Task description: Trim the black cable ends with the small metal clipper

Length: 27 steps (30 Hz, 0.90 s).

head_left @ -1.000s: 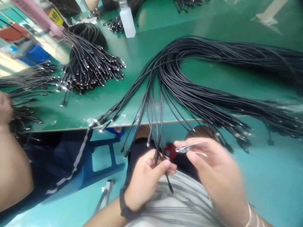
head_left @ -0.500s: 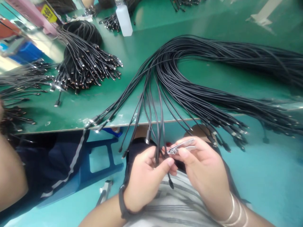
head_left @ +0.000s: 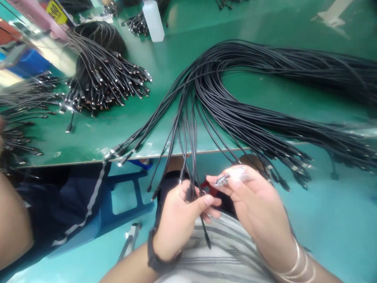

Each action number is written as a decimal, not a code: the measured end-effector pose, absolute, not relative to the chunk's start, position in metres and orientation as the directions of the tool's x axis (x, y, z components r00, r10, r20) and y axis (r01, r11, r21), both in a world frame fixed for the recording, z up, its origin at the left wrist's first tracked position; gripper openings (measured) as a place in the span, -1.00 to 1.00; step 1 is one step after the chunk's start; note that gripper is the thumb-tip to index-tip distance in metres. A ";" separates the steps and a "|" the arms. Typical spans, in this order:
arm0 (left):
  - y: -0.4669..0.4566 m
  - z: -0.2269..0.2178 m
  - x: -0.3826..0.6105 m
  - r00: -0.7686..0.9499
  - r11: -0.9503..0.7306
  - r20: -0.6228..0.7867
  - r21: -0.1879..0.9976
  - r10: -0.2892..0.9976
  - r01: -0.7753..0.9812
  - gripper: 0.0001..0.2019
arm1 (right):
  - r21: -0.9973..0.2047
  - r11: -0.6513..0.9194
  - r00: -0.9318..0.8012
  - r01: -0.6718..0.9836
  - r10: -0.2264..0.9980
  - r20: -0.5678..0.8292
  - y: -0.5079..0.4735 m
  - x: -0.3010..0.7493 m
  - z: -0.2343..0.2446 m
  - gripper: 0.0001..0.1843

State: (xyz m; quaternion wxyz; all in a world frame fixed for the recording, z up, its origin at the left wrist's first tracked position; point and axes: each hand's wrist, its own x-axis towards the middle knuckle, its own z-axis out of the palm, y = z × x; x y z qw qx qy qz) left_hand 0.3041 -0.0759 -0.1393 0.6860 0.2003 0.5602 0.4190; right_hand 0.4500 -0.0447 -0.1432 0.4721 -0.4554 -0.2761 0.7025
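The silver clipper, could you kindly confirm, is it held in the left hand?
No, the silver clipper is in the right hand.

A glossy green table (head_left: 91,145) stretches from left to right, its near edge worn pale in places. A blue stool (head_left: 140,192) stands below that edge on the left, close to a metal leg (head_left: 131,235). The floor (head_left: 338,236) is smooth blue-green. Light leaves soft sheens on the tabletop, where a pale post (head_left: 338,13) rises at far right.
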 end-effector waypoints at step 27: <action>-0.075 -0.139 0.299 0.089 0.501 -0.498 0.820 0.863 -0.278 -0.89 | -0.866 -0.454 -0.168 -0.207 0.889 -0.426 -0.037 0.444 -0.134 -0.90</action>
